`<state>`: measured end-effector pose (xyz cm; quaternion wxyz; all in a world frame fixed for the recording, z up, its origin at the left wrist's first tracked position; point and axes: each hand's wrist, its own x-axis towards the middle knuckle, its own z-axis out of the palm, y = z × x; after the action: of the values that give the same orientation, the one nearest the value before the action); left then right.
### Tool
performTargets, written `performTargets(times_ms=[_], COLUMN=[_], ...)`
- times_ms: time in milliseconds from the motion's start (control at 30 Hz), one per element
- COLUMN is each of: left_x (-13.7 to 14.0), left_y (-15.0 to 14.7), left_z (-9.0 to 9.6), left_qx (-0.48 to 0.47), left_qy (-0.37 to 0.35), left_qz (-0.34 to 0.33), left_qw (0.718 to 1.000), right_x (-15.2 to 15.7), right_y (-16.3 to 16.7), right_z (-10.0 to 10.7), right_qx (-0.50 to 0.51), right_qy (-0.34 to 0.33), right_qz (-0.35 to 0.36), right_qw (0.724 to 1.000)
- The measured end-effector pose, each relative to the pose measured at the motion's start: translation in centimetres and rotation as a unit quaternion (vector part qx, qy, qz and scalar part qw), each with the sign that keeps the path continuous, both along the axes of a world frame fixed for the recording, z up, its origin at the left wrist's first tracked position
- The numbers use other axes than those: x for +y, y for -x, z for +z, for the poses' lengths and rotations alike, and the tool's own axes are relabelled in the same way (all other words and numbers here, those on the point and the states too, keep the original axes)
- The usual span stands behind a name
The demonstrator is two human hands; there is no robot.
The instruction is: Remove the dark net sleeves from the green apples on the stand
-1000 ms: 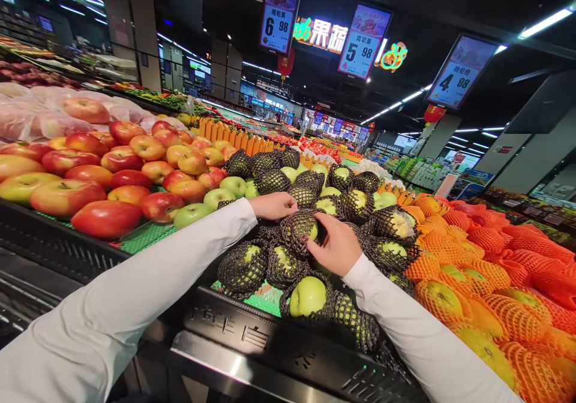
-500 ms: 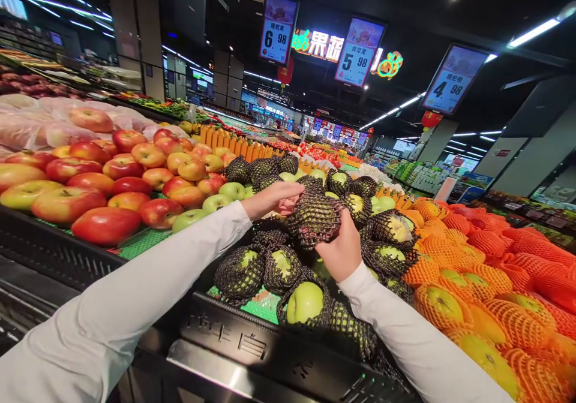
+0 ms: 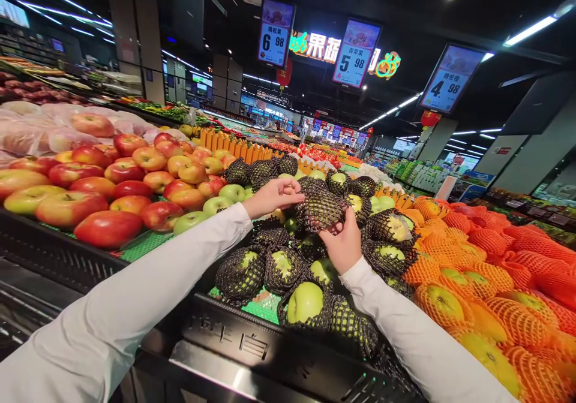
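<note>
A netted apple (image 3: 320, 212), wrapped in a black foam sleeve, is held above the green apples. From its lower right, my right hand (image 3: 342, 240) grips it with thumb and bent fingers. My left hand (image 3: 275, 198) is at its upper left, thumb and fingers pinched together at the sleeve's edge. Most of the fruit inside is hidden by the mesh. Below lie several green apples in black sleeves, one with its bare top (image 3: 306, 302) showing near the front of the black crate (image 3: 252, 337).
Red and yellow apples (image 3: 130, 169) fill the left side, with a few bare green apples (image 3: 191, 222) beside them. Fruit in orange nets (image 3: 450, 307) and red nets (image 3: 531, 253) is piled on the right. Price signs (image 3: 356, 52) hang overhead.
The netted apple has risen slightly and turned in my hands. My right hand's fingers have shifted to its lower edge, and my left fingers have straightened somewhat at the sleeve.
</note>
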<state>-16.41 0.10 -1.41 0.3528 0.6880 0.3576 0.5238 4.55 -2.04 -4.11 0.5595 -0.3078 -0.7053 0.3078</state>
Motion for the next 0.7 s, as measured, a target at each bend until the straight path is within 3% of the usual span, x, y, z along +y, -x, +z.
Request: performTargets(times_ms=[167,367,500,600,700], left_x=[0.6,0.9,0.4,-0.7,-1.9], left_y=[-0.1,-0.2,-0.6,-0.9,-1.1], left_z=[-0.4,-0.6,-0.6,-0.4,-0.2], left_qx=[-0.034,-0.037,0.022,0.131,0.206], left_qy=[-0.034,-0.056,-0.092,-0.178,-0.341], left_qz=[0.045,0.064,0.091,0.136,0.139], left_qw=[0.998,0.996,0.991,0.966,0.907], right_x=[0.1,-0.1,-0.1,0.1,0.2], right_y=[0.2,0.1,0.0,-0.2,-0.5], right_z=[0.3,0.7,0.8,0.6,0.4], right_qx=[0.048,0.053,0.027,-0.020,-0.092], right_qy=[0.035,0.060,0.033,-0.025,-0.108], right_qz=[0.017,-0.019,-0.047,-0.090,-0.162], right_qw=[0.998,0.997,0.998,0.995,0.976])
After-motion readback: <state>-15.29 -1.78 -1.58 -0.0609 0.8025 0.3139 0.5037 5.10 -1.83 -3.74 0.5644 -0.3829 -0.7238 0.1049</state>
